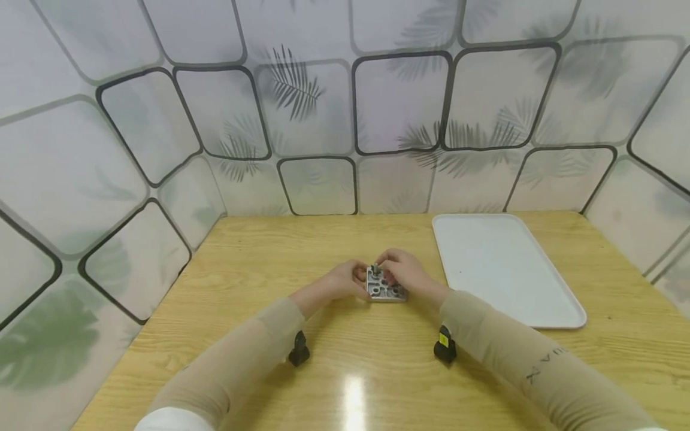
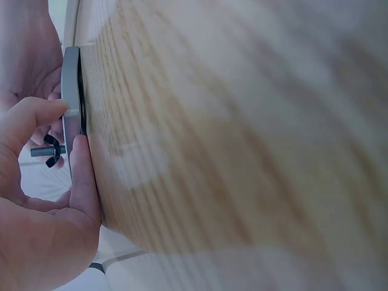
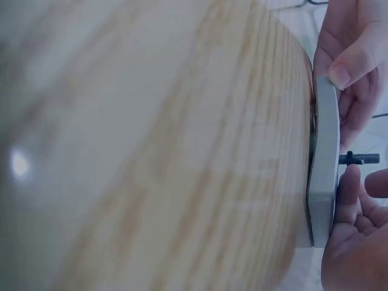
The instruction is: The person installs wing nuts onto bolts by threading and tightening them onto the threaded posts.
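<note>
A small grey metal plate (image 1: 387, 293) with round bosses and recesses lies flat on the wooden table in the head view. From its far left corner rises a threaded bolt (image 3: 371, 159) carrying a black wing nut (image 2: 53, 151). My left hand (image 1: 342, 280) grips the plate's left side, thumb at the near corner and fingers along the edge. Over the plate, my right hand (image 1: 408, 273) has its thumb and forefinger around the wing nut; a fingertip (image 3: 348, 185) touches it in the right wrist view. Part of the right fingers' contact is hidden.
A white tray (image 1: 501, 269) lies to the right on the wooden table (image 1: 259, 257), close to my right forearm. Patterned curtain-like walls (image 1: 318, 131) stand behind the table and at both sides. Black wrist cameras hang under both sleeves.
</note>
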